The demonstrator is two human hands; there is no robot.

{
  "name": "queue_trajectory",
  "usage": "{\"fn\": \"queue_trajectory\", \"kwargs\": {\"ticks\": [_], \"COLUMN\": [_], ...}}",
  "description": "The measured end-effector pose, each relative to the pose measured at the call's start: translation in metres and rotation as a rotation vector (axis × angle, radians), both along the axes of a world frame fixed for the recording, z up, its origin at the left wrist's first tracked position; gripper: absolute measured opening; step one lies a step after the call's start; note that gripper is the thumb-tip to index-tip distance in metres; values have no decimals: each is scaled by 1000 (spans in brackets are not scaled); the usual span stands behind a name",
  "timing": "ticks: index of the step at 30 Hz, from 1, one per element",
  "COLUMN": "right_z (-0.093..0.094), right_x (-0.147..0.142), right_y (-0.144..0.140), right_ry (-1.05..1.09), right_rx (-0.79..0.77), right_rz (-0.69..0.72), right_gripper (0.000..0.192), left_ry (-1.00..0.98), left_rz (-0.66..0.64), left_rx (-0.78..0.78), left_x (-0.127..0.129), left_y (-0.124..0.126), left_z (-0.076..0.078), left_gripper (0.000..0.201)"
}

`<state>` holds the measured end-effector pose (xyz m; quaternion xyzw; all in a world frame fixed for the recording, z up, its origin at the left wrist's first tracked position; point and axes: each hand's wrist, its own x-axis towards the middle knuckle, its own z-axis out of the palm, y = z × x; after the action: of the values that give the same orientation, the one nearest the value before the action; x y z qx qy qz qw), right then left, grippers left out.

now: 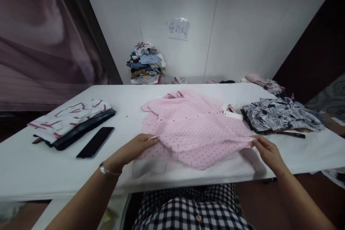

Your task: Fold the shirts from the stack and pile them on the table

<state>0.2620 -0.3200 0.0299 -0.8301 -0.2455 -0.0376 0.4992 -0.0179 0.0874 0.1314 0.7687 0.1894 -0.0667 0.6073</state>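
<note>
A pink shirt with small dark dots (194, 125) lies spread on the white table (126, 115), its collar pointing to the far side. My left hand (140, 145) pinches the shirt's near edge at the left. Opposite it, my right hand (266, 151) grips the edge at the right, fingers closed on the fabric. Between the two hands the cloth is stretched, and its lower part hangs in a slack fold just over the table. A white band-like piece (231, 113) sits at the shirt's right side.
On the left lie folded white-and-red clothes (72, 116) over dark fabric, beside a black phone (95, 142). Black-and-white printed clothes (280, 115) are piled at the right. A tall clothes stack (147, 63) stands by the back wall, under a paper sign (178, 29).
</note>
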Motion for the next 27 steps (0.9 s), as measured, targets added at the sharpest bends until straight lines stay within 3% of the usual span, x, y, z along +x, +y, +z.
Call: {"fn": "queue_trajectory", "kwargs": {"ticks": [3, 7, 10, 14, 16, 19, 23, 25, 27], "right_z": [-1, 10, 27, 47, 47, 35, 13, 8, 9], "right_x": [0, 11, 30, 66, 83, 97, 102, 105, 111], "right_y": [-4, 9, 38, 92, 110, 113, 95, 94, 103], "right_ry": [60, 78, 73, 68, 22, -21, 86, 88, 36], "right_rx": [-71, -103, -74, -12, -38, -208, -387, -449, -522], "right_rz": [64, 91, 92, -55, -113, -40, 165, 224, 197], "right_gripper": [26, 27, 30, 34, 35, 38, 44, 45, 45], "left_ry": [-64, -81, -125, -471, -488, -323, -190, -202, -180], "left_rz": [55, 220, 351, 499, 511, 432, 81, -77, -166], "left_rx": [-88, -290, -453, -496, -391, 1, 497, 681, 820], "left_x": [15, 44, 80, 122, 123, 93, 21, -12, -38], "left_y": [6, 24, 40, 53, 49, 29, 0, -7, -6], "left_z": [-6, 4, 16, 17, 7, -17, -50, -62, -72], "left_gripper": [25, 25, 33, 49, 59, 61, 46, 49, 60]}}
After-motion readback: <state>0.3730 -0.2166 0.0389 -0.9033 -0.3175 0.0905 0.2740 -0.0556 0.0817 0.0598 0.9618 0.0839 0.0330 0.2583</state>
